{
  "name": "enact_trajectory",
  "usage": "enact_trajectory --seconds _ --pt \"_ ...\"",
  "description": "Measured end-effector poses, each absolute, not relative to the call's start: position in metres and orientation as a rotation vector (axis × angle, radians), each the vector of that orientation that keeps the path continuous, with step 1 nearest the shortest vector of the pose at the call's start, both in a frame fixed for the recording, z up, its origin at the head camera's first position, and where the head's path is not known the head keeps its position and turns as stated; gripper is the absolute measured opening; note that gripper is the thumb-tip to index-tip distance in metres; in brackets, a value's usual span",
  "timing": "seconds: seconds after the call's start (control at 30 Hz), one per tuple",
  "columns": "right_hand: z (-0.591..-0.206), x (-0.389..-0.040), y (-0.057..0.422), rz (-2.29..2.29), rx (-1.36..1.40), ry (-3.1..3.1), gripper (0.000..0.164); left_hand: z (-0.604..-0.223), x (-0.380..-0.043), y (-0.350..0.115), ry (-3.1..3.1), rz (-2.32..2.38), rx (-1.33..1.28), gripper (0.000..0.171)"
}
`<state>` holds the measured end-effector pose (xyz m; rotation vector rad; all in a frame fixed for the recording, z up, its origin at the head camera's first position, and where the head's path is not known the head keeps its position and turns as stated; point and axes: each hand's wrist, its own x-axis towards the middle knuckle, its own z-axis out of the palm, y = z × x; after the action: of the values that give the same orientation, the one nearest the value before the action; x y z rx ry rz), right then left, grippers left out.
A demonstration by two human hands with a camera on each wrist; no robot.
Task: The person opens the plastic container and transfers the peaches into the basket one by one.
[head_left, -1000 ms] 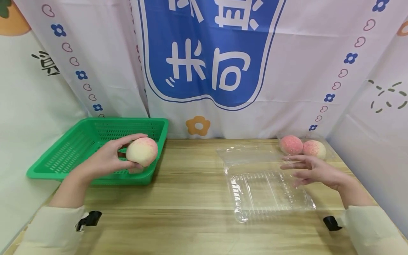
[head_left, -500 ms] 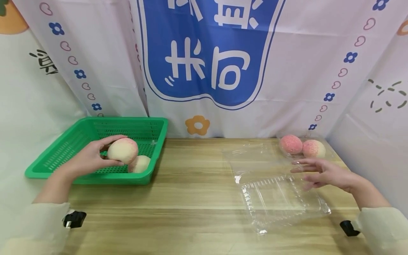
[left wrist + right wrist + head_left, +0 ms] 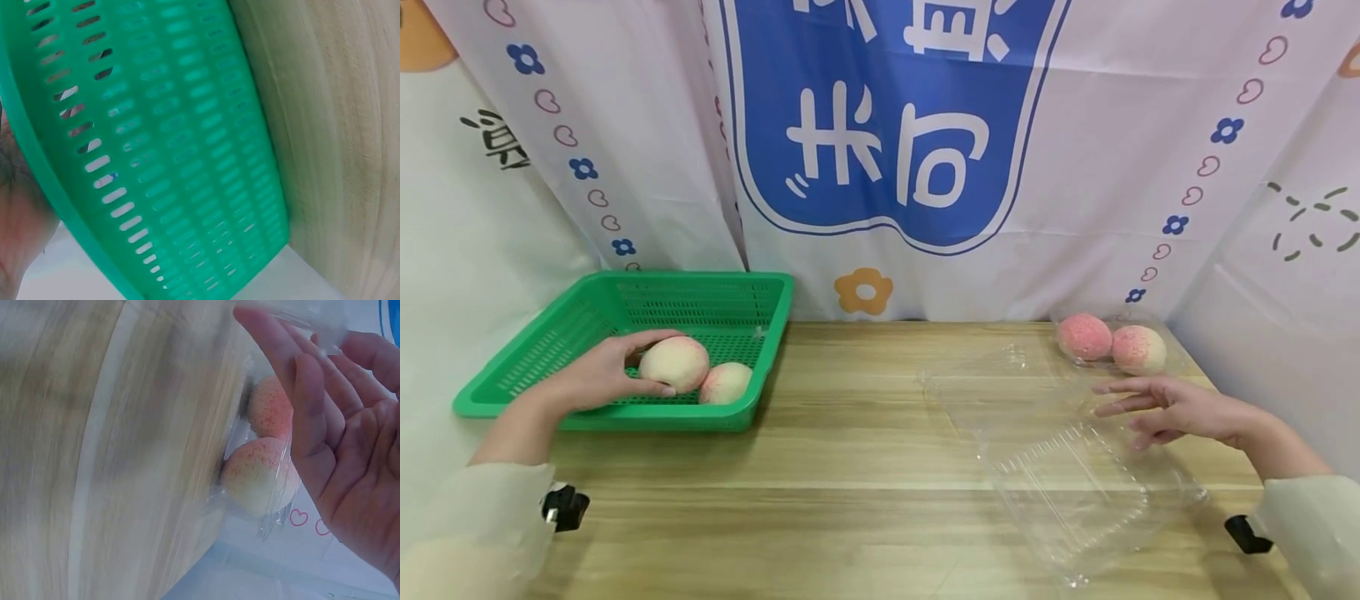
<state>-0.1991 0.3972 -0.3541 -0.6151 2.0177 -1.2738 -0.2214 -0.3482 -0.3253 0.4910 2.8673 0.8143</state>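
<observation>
My left hand (image 3: 598,371) grips a pale peach (image 3: 675,364) with a pink blush, thumb and fingers round its left side, inside the green basket (image 3: 733,417). A second peach (image 3: 727,383) lies just right of it. In the left wrist view the slotted basket wall (image 3: 187,137) hides the peaches and most of the hand. My right hand (image 3: 1187,411) holds an open clear plastic clamshell box (image 3: 1075,492) by its edge, fingers partly curled. The box is tilted. The right wrist view shows its plastic edge (image 3: 328,340) between thumb and fingers.
Behind my right hand, two pink-and-cream peaches (image 3: 1138,350) sit in another clear plastic box at the table's back right corner. A wooden table (image 3: 850,500) lies under everything. A printed curtain (image 3: 1000,267) closes off the back.
My left hand has moved left and lowered its peach into the basket, beside the other one. The right hand has drawn the clear box rightward and toward me, turning it.
</observation>
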Motion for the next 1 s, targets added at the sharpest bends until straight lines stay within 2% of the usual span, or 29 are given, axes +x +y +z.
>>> enact_trajectory --seconds 0.3,1.0 --pt "-0.355 -0.206 0.404 -1.196 -0.581 2.027 0.056 -0.333 -0.226 -0.364 2.803 0.752 0.446 0.082" --pt "-0.353 -0.202 0.423 -1.227 -0.508 2.022 0.055 -0.336 -0.236 -0.364 2.641 0.635 0.414 0.068"
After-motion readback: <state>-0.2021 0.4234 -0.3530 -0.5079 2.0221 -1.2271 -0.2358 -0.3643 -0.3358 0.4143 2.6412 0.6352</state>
